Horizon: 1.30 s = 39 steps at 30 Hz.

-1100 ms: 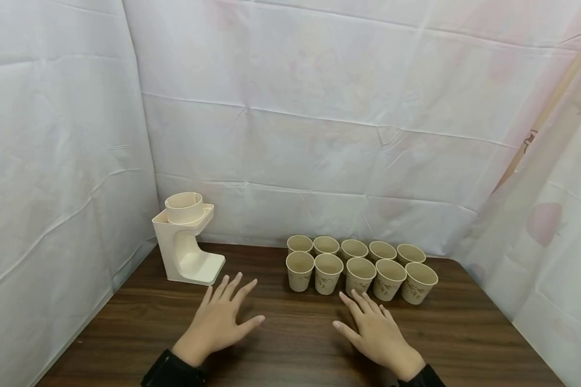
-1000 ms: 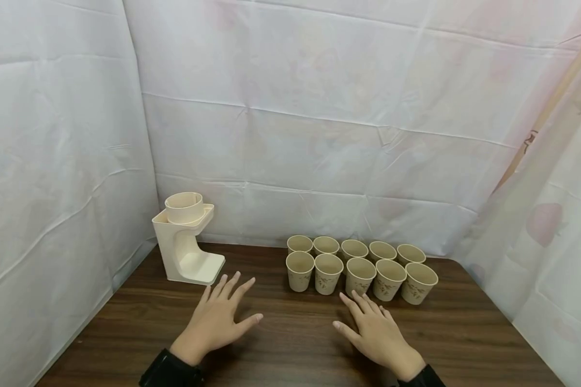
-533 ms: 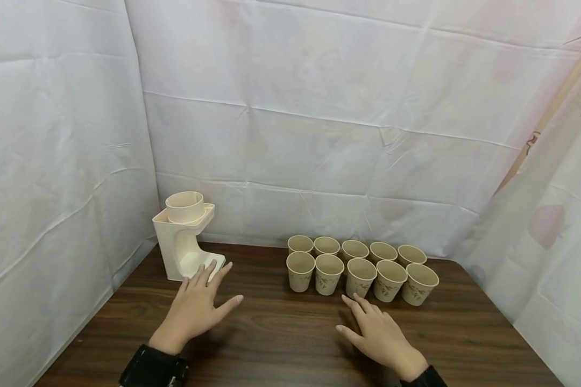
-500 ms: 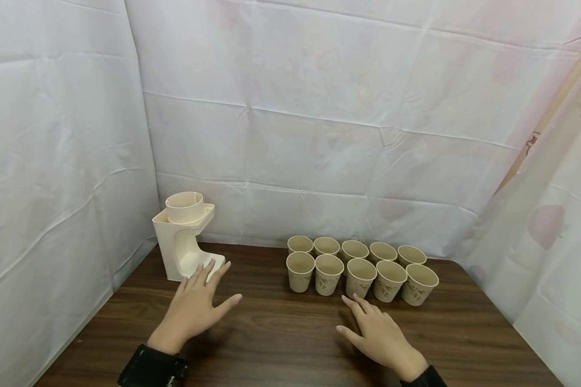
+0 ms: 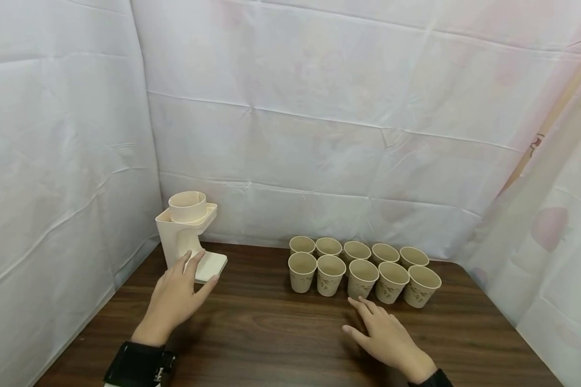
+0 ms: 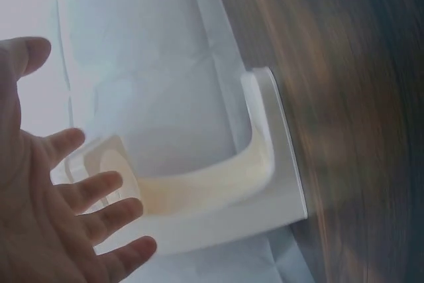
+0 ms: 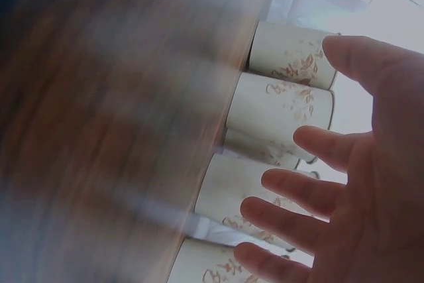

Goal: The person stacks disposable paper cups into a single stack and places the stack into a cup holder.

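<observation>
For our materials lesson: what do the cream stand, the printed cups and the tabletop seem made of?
Cream stand: probably plastic, smooth satin, with rounded, moulded-looking edges. Printed cups: likely paper, matte, thin-walled, with lipped rims. Tabletop: brown wood grain, low sheen; real wood or laminate, unclear.

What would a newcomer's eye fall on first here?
Probably the ten beige cups, standing in two rows toward the back of the table, right of centre, beyond the right hand. Next, the cream stand at the back left, a round piece on top, with the left hand before it.
</observation>
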### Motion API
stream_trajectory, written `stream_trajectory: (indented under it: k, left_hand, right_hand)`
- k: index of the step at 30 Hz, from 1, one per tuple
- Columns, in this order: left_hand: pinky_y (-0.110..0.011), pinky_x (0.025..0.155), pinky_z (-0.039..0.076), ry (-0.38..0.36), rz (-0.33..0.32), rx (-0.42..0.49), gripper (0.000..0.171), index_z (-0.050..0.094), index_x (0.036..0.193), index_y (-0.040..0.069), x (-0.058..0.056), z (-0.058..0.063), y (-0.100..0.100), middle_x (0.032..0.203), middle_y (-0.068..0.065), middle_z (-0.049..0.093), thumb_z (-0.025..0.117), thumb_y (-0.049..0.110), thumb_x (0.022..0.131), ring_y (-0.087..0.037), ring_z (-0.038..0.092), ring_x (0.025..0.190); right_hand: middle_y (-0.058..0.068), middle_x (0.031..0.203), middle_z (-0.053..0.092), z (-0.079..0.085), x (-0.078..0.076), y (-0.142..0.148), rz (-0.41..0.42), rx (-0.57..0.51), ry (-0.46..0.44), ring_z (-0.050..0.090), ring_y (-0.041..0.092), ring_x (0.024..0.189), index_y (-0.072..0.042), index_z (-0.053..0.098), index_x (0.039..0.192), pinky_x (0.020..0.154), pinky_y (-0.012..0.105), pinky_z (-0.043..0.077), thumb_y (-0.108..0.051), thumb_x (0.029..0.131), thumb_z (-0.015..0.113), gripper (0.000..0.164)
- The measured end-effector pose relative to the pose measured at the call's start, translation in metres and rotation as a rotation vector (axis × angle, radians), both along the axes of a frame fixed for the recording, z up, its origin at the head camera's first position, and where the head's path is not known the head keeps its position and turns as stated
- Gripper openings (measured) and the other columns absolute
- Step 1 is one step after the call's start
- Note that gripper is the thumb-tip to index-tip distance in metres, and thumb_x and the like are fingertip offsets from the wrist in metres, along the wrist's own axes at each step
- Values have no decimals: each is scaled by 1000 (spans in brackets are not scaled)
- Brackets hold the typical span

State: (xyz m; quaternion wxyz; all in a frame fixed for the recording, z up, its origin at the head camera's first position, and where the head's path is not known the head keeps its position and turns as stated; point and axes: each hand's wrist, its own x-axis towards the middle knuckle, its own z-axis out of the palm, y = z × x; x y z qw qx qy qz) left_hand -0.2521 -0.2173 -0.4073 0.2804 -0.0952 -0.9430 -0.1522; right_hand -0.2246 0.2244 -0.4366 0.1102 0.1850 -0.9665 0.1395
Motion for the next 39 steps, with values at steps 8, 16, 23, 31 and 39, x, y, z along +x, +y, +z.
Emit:
stream_trajectory:
  k: [8, 16, 23, 31, 39]
  left_hand:
    - [-65, 66, 43, 151, 63, 89, 63, 44, 132, 2, -4, 1, -13, 120, -29, 50, 61, 40, 86, -47, 49, 98]
    - [-65, 73, 43, 197, 129, 229, 60, 43, 131, -5, -11, 4, -30, 118, -32, 48, 61, 31, 86, -48, 46, 101]
    - [-67, 83, 41, 150, 166, 310, 68, 30, 137, -8, -26, 6, -45, 123, -36, 42, 56, 32, 90, -49, 41, 110]
    - [-68, 87, 37, 17, 165, 386, 76, 19, 141, -9, -40, 12, -54, 128, -37, 36, 52, 38, 92, -51, 37, 113]
    - [-66, 91, 37, -54, 113, 518, 85, 10, 143, -9, -56, 13, -63, 129, -40, 32, 57, 37, 90, -52, 37, 114]
  right_hand:
    - [14, 131, 53, -3, 1, 12, -7, -6, 62, 50, 32, 113, -18, 48, 135, 84, 58, 46, -53, 87, 57, 60]
    - [14, 129, 54, -4, 3, 22, -20, 13, 66, 51, 32, 111, -18, 51, 133, 82, 57, 47, -51, 87, 58, 57]
    - [14, 128, 55, -2, 4, 28, -19, 27, 52, 52, 33, 110, -18, 52, 131, 83, 57, 46, -51, 88, 57, 55]
    - [12, 125, 57, 0, 5, 36, -27, 34, 85, 54, 33, 106, -20, 53, 128, 80, 56, 47, -52, 87, 57, 52]
    - [8, 122, 59, -2, 8, 45, -45, 35, 72, 54, 30, 105, -19, 53, 129, 79, 55, 48, -52, 87, 58, 53]
